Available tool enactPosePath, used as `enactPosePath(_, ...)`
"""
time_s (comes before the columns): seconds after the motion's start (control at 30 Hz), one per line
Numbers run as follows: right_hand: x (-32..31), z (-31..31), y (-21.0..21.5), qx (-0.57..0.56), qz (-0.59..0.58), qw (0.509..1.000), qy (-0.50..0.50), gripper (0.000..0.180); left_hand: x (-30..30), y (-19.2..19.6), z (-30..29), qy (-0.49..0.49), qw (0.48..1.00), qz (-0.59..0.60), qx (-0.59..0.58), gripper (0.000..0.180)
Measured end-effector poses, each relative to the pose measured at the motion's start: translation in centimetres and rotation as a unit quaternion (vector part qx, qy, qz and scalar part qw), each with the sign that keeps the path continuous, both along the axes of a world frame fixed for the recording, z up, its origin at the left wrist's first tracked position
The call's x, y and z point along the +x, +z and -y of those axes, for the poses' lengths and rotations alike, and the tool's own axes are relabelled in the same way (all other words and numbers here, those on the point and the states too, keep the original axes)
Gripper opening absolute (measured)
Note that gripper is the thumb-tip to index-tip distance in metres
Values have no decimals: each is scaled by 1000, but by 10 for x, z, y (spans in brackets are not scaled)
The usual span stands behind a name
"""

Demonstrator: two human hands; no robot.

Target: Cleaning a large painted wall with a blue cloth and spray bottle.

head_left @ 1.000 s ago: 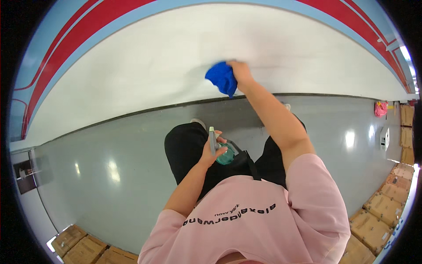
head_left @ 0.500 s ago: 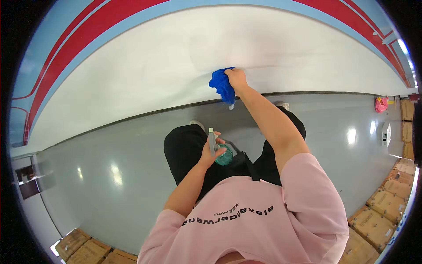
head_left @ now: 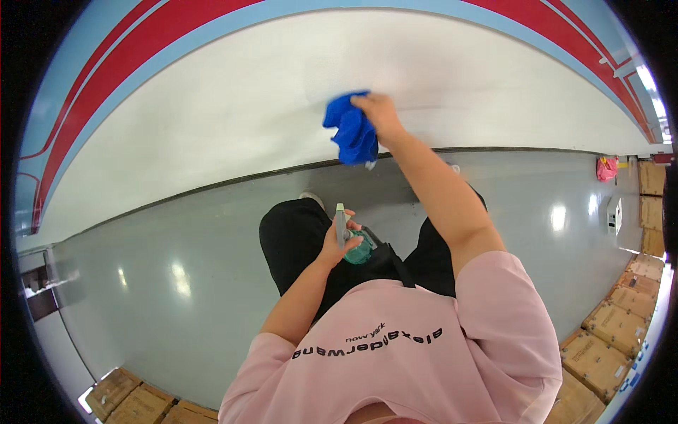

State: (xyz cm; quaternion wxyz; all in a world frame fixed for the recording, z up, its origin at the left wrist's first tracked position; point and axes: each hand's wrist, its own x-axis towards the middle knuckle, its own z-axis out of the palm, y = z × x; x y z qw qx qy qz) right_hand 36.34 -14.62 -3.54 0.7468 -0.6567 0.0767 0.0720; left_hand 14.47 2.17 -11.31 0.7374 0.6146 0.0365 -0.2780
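Observation:
A bunched blue cloth point(head_left: 353, 131) hangs from my right hand point(head_left: 378, 115), whose fingers are closed on its upper edge. The cloth is at the lower part of the white wall point(head_left: 233, 106); whether it presses on the surface I cannot tell. Close to my lap, my left hand point(head_left: 335, 240) grips a spray bottle point(head_left: 359, 251) with a green see-through body and a grey and pale green spray head. Part of the bottle is covered by my fingers.
Red and light blue bands point(head_left: 141, 53) curve above the white area. A dark strip point(head_left: 282, 172) runs where wall meets the grey floor point(head_left: 191, 240). Cardboard boxes point(head_left: 597, 360) stand along the right and lower left. A pink bag point(head_left: 607, 168) and a white box point(head_left: 614, 215) sit at far right.
My right hand has moved slightly left and up along the wall with the blue cloth, which now hangs more spread out. My left hand keeps the spray bottle in nearly the same place.

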Motion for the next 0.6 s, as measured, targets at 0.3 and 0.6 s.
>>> enactPosePath(0.3,1,39,24,-78,12,992,-102,23,-3,-3,-5,24,1000,2,-16,58)
enactPosePath(0.6,-8,82,110,-38,161,975,-149,19,5,1,3,-16,1000,17,-9,58)
